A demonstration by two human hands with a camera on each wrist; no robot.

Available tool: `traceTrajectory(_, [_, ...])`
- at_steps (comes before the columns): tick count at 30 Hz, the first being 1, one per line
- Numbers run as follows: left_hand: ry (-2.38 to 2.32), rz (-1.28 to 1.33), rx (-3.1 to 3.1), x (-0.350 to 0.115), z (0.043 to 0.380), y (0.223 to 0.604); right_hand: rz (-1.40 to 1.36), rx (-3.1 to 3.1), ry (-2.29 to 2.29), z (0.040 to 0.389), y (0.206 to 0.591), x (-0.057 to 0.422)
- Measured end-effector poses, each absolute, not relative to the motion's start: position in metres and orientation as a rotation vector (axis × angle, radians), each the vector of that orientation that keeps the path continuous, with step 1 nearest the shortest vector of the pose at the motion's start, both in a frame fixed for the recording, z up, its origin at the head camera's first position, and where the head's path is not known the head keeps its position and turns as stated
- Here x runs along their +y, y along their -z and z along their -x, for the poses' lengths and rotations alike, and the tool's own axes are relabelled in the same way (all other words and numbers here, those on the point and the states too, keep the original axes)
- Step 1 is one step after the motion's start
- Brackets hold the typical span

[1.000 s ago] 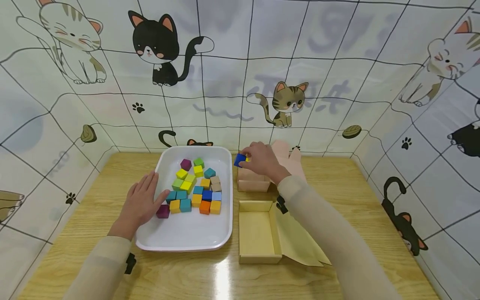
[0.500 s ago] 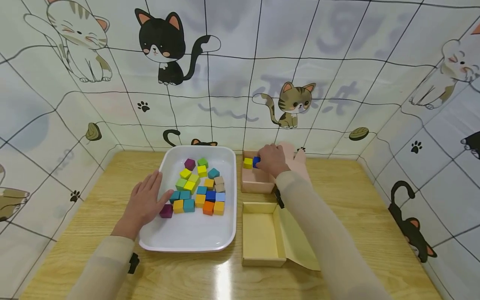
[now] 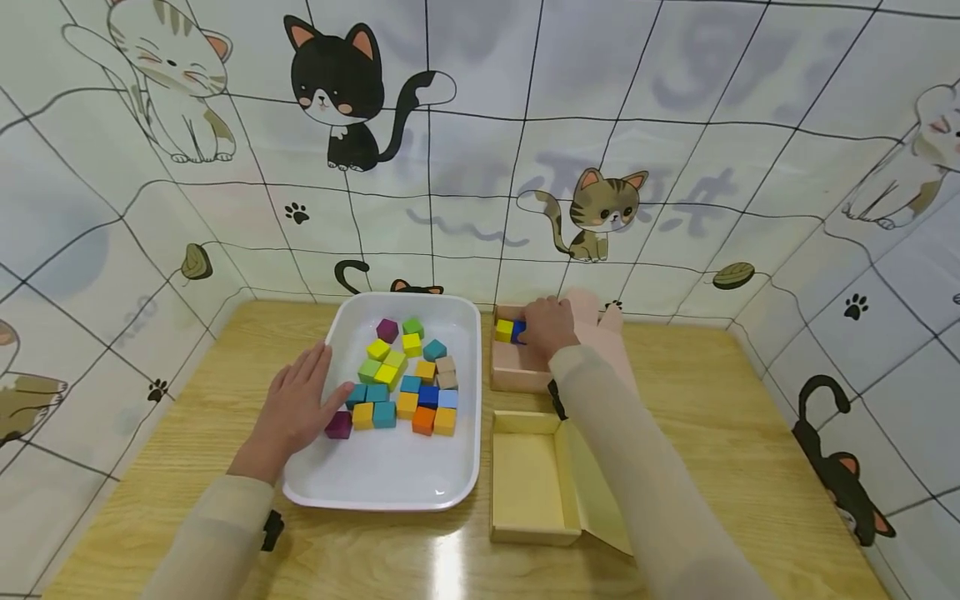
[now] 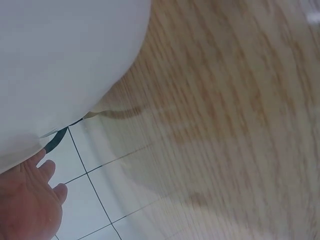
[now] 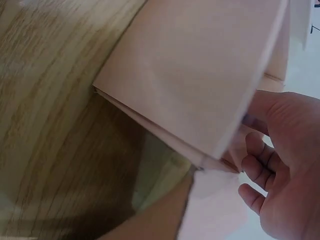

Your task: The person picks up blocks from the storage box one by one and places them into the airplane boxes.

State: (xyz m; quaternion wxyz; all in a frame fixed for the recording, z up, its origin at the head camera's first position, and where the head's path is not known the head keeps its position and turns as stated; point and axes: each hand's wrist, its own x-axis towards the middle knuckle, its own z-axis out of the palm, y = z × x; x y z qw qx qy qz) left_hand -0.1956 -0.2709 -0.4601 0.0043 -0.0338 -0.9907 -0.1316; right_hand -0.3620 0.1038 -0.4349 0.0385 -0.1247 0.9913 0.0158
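In the head view my right hand (image 3: 550,327) reaches down into the pink cardboard box (image 3: 517,379) and pinches a blue cube (image 3: 518,332). That cube sits close beside a yellow cube (image 3: 505,331) at the box's left end. The right wrist view has the fingertips hidden behind the box wall (image 5: 185,75), the other fingers curled. My left hand (image 3: 296,406) rests along the left edge of the white tray (image 3: 382,487), fingers straight, thumb over the rim. Several coloured cubes lie in the tray, among them an orange cube (image 3: 423,421) and a purple cube (image 3: 339,425).
A yellow cardboard box (image 3: 528,475) with its lid folded out to the right stands in front of the pink one, partly under my right forearm. Both boxes stand right of the tray on the wooden table (image 3: 720,467). Behind rises a cat-patterned wall (image 3: 465,150).
My right hand has carried the blue cube from above the pink box's left edge down into it, beside the yellow cube. The left hand stays at the tray. The head view has shifted slightly.
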Motion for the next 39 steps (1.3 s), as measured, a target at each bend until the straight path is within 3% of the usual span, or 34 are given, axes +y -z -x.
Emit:
traceTrajectory(24, [0.418, 0.135, -3.105, -0.261, 0.195, 0.456, 0.420, 3.039, -0.075, 0.359, 0.430, 0.115])
traceTrajectory(39, [0.424, 0.107, -3.123, -0.269, 0.195, 0.458, 0.929, 3.145, -0.090, 0.314, 0.386, 0.088])
